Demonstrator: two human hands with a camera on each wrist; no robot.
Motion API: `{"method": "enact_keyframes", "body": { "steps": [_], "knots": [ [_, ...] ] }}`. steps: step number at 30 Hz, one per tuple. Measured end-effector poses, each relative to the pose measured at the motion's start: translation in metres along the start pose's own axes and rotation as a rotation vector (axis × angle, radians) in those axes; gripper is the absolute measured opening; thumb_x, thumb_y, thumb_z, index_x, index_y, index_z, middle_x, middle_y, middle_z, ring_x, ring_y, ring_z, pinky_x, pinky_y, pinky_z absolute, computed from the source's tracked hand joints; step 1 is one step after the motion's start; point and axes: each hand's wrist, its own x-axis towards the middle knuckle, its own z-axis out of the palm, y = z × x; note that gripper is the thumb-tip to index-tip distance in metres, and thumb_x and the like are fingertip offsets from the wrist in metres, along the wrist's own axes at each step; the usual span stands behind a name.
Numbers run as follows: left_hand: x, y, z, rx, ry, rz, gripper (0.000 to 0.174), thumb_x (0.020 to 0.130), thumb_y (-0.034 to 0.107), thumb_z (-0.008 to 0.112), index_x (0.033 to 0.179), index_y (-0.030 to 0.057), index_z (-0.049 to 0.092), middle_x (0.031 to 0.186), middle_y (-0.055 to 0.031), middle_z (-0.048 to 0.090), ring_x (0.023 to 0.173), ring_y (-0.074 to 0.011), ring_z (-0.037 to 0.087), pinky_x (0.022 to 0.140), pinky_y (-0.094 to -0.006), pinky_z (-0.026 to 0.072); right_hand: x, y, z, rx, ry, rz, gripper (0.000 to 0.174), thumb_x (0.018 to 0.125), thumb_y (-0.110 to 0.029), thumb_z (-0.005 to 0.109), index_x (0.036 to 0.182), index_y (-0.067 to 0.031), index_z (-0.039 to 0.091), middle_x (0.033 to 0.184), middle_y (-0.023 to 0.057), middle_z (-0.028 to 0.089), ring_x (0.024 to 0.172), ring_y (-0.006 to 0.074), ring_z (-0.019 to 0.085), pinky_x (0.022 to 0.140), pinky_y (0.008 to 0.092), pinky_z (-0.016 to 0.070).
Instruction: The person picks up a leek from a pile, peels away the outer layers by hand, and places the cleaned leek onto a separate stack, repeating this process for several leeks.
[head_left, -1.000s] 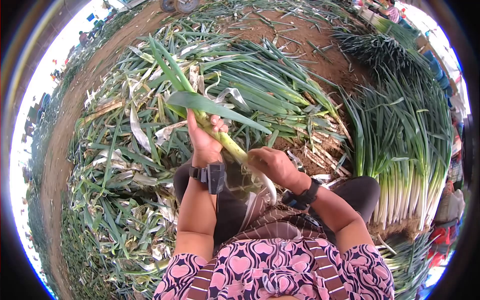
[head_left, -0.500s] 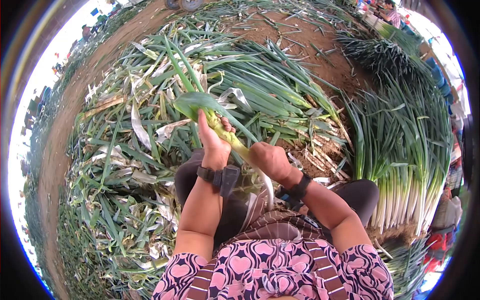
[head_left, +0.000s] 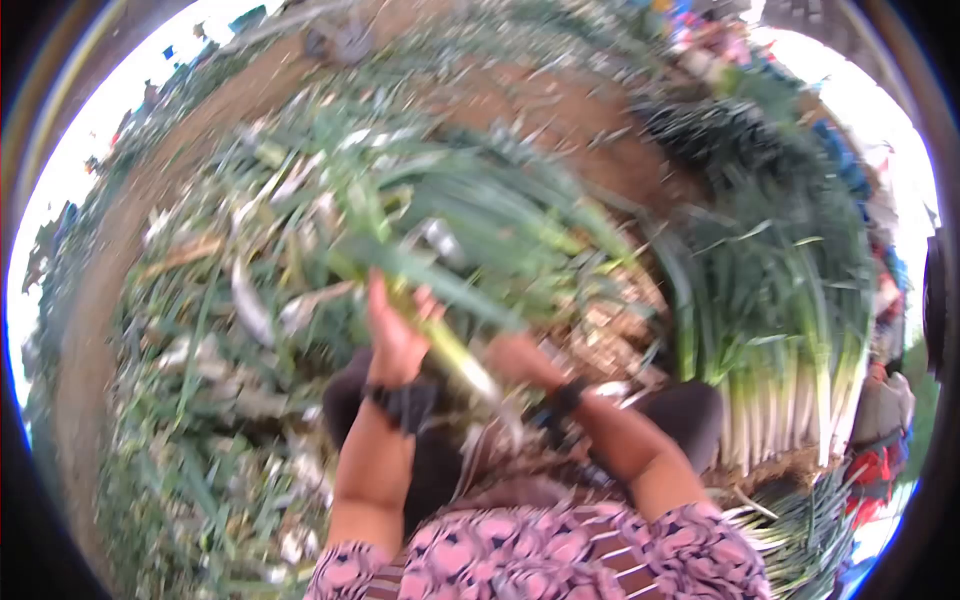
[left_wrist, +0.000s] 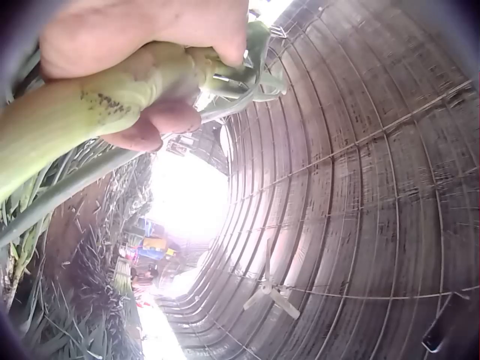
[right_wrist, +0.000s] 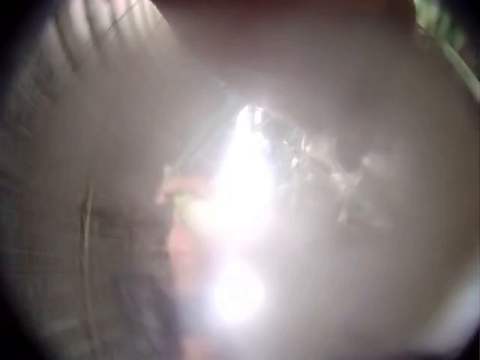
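Observation:
My left hand [head_left: 400, 335] grips a thick green onion [head_left: 458, 358] around its stem, fingers curled over it. The pale lower end slants down toward my lap, and one broad leaf bends over to the right. The left wrist view shows the yellow-green stem [left_wrist: 112, 105] close up, with dark specks on its skin and the thumb and fingers wrapped about it. To the right of the stem is my right hand [head_left: 525, 360], blurred, near the tip of the bent leaf. I cannot tell whether it pinches anything. Glare and blur fill most of the right wrist view.
Green onions with leafy tops [head_left: 490, 210] lie in a heap ahead. Stripped leaves and husks [head_left: 230, 420] cover the left side. A row of cleaned green onions with white stems [head_left: 780, 400] stands at right. Bare brown soil [head_left: 560, 120] lies farther off, below a wheeled object [head_left: 338, 40].
My right hand, earlier on the stem, is now a little to its right and blurred. The left hand keeps its grip on the green onion. The whole head view has shifted.

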Motion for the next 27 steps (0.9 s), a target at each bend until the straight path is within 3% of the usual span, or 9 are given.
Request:
{"method": "enact_keyframes", "body": {
  "steps": [1, 3, 4, 9, 10, 14, 15, 23, 27],
  "knots": [
    [-0.001, 0.000, -0.004, -0.027, -0.027, -0.018, 0.042, 0.086, 0.059, 0.044, 0.082, 0.0176, 0.046, 0.057, 0.0004, 0.044, 0.045, -0.0119, 0.040, 0.047, -0.0282, 0.0354, -0.008, 0.021, 0.027, 0.063, -0.096, 0.106, 0.015, 0.069, -0.017, 0.057, 0.061, -0.0049, 0.056, 0.061, 0.0130, 0.055, 0.057, 0.0304, 0.054, 0.052, 0.0389, 0.0429],
    [0.001, -0.001, -0.007, -0.012, 0.040, 0.006, 0.042, 0.086, 0.060, 0.044, 0.080, 0.0185, 0.045, 0.056, 0.0005, 0.045, 0.043, -0.0115, 0.038, 0.045, -0.0280, 0.0347, -0.032, 0.023, 0.042, -0.062, 0.083, 0.193, 0.015, 0.073, -0.012, 0.053, 0.066, -0.0022, 0.061, 0.068, 0.0177, 0.062, 0.066, 0.0334, 0.063, 0.058, 0.0415, 0.0500],
    [0.003, 0.000, -0.009, 0.008, 0.053, 0.023, 0.042, 0.086, 0.061, 0.044, 0.080, 0.0188, 0.046, 0.056, 0.0003, 0.046, 0.042, -0.0117, 0.039, 0.045, -0.0279, 0.0349, -0.036, 0.006, 0.016, -0.092, -0.080, 0.397, 0.015, 0.074, -0.011, 0.053, 0.068, -0.0022, 0.063, 0.071, 0.0179, 0.064, 0.069, 0.0332, 0.064, 0.058, 0.0410, 0.0509],
    [0.002, 0.008, -0.004, 0.043, 0.127, 0.088, 0.041, 0.084, 0.061, 0.046, 0.079, 0.0201, 0.051, 0.056, 0.0020, 0.049, 0.043, -0.0107, 0.044, 0.044, -0.0269, 0.0360, -0.073, 0.043, 0.035, -0.221, 0.044, 0.639, 0.015, 0.076, -0.012, 0.055, 0.069, -0.0072, 0.068, 0.069, 0.0118, 0.065, 0.066, 0.0290, 0.065, 0.053, 0.0385, 0.0499],
    [0.001, 0.011, -0.004, 0.044, 0.126, 0.116, 0.042, 0.084, 0.061, 0.046, 0.079, 0.0201, 0.051, 0.056, 0.0020, 0.049, 0.043, -0.0106, 0.044, 0.044, -0.0267, 0.0361, -0.073, 0.033, 0.017, -0.146, -0.165, 0.685, 0.015, 0.077, -0.012, 0.055, 0.084, -0.0044, 0.066, 0.085, 0.0142, 0.066, 0.079, 0.0320, 0.064, 0.066, 0.0390, 0.0512],
    [0.004, 0.023, -0.012, 0.021, 0.175, 0.199, 0.044, 0.084, 0.063, 0.047, 0.080, 0.0192, 0.050, 0.058, 0.0020, 0.050, 0.043, -0.0101, 0.043, 0.046, -0.0258, 0.0372, -0.059, -0.019, -0.003, 0.672, 0.080, 0.150, 0.038, 0.093, -0.025, 0.046, 0.126, -0.0074, 0.047, 0.122, 0.0119, 0.054, 0.110, 0.0238, 0.051, 0.091, 0.0353, 0.0418],
    [0.004, 0.025, -0.013, 0.013, 0.198, 0.220, 0.044, 0.083, 0.063, 0.047, 0.080, 0.0190, 0.050, 0.059, 0.0021, 0.050, 0.043, -0.0100, 0.043, 0.046, -0.0257, 0.0373, -0.054, -0.035, -0.012, 0.950, 0.023, 0.193, 0.048, 0.095, -0.039, 0.043, 0.131, -0.0074, 0.042, 0.126, 0.0148, 0.050, 0.112, 0.0218, 0.050, 0.094, 0.0333, 0.0400],
    [0.003, 0.056, -0.028, -0.108, 0.250, 0.362, 0.040, 0.088, 0.056, 0.045, 0.086, 0.0166, 0.049, 0.063, 0.0024, 0.049, 0.049, -0.0067, 0.043, 0.047, -0.0213, 0.0368, -0.060, -0.041, -0.005, 1.046, -0.132, 0.227, 0.050, 0.097, -0.047, 0.031, 0.107, -0.0041, 0.054, 0.079, 0.0045, 0.059, 0.075, 0.0141, 0.055, 0.066, 0.0303, 0.0446],
    [0.006, 0.067, -0.047, -0.196, 0.226, 0.345, 0.039, 0.088, 0.054, 0.047, 0.088, 0.0158, 0.050, 0.064, 0.0017, 0.051, 0.050, -0.0071, 0.043, 0.050, -0.0229, 0.0391, -0.065, -0.032, -0.005, 0.866, -0.032, 0.294, 0.061, 0.094, -0.054, 0.032, 0.092, -0.0008, 0.062, 0.068, 0.0080, 0.059, 0.065, 0.0177, 0.056, 0.062, 0.0314, 0.0454]
  ]
}}
